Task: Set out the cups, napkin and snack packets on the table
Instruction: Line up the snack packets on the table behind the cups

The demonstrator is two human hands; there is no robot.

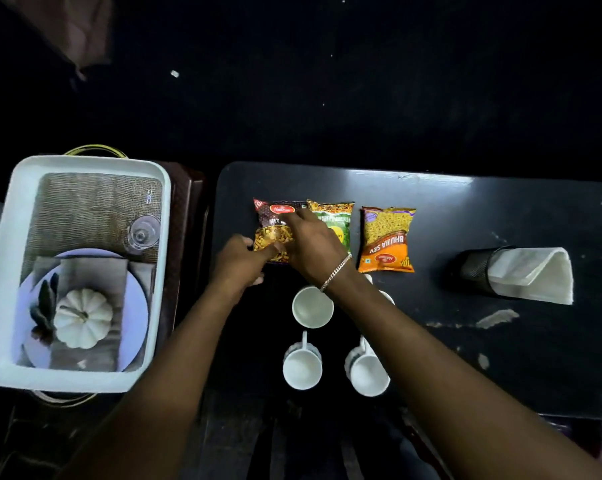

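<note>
Black table (500,209) carries three snack packets in a far row. Your left hand (238,263) and right hand (310,244) both pinch the dark mix packet (273,223), leftmost, touching the green packet (337,220). Three white cups (312,307) sit nearer you; the napkin (535,275) lies right.

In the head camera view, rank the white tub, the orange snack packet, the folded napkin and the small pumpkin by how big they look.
Largest to smallest:
1. white tub
2. folded napkin
3. orange snack packet, close to the napkin, so that order is unsure
4. small pumpkin
</note>
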